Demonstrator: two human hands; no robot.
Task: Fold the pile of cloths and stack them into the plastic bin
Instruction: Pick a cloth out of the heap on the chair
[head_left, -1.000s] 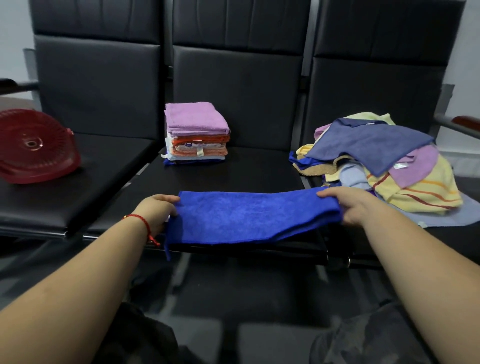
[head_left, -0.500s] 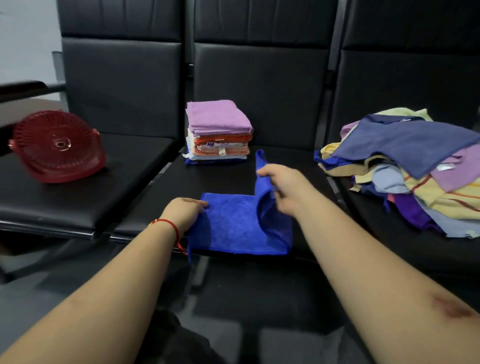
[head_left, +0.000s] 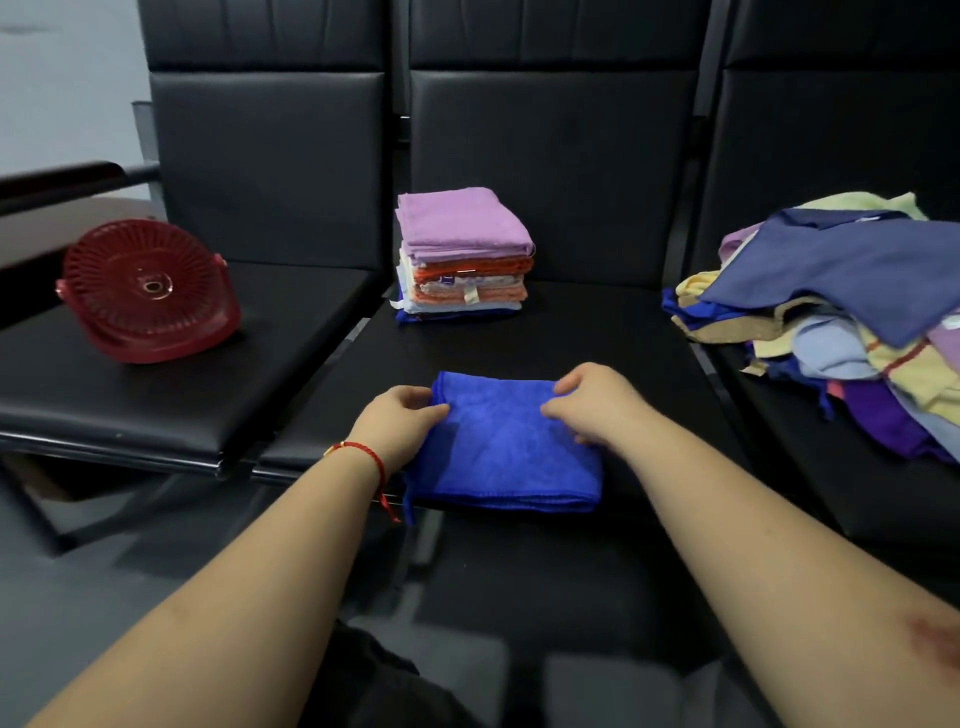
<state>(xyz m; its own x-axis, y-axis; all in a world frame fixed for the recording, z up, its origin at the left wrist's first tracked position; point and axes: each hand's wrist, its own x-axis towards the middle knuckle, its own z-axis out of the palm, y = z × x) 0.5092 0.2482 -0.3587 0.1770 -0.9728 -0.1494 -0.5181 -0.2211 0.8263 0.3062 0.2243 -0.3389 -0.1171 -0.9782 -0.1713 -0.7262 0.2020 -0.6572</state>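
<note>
A bright blue cloth (head_left: 506, 452) lies folded into a square at the front edge of the middle black seat. My left hand (head_left: 400, 426) grips its left edge with curled fingers. My right hand (head_left: 589, 402) pinches its far right corner. Behind it, at the seat's back, stands a neat stack of folded cloths (head_left: 462, 254) with a purple one on top. A loose pile of unfolded cloths (head_left: 841, 306) in blue, yellow and purple covers the right seat. A red plastic bin (head_left: 148, 291) lies tipped on the left seat, its ribbed bottom facing me.
Three black padded seats (head_left: 171, 395) with tall backrests stand side by side, with narrow gaps between them. A dark armrest (head_left: 57, 179) juts out at far left. Grey floor lies below the seat fronts.
The long blue cloth has been folded in half: my right hand carried its right end over to the left and laid it down. The camera has turned left, so the loose pile sits further right.
</note>
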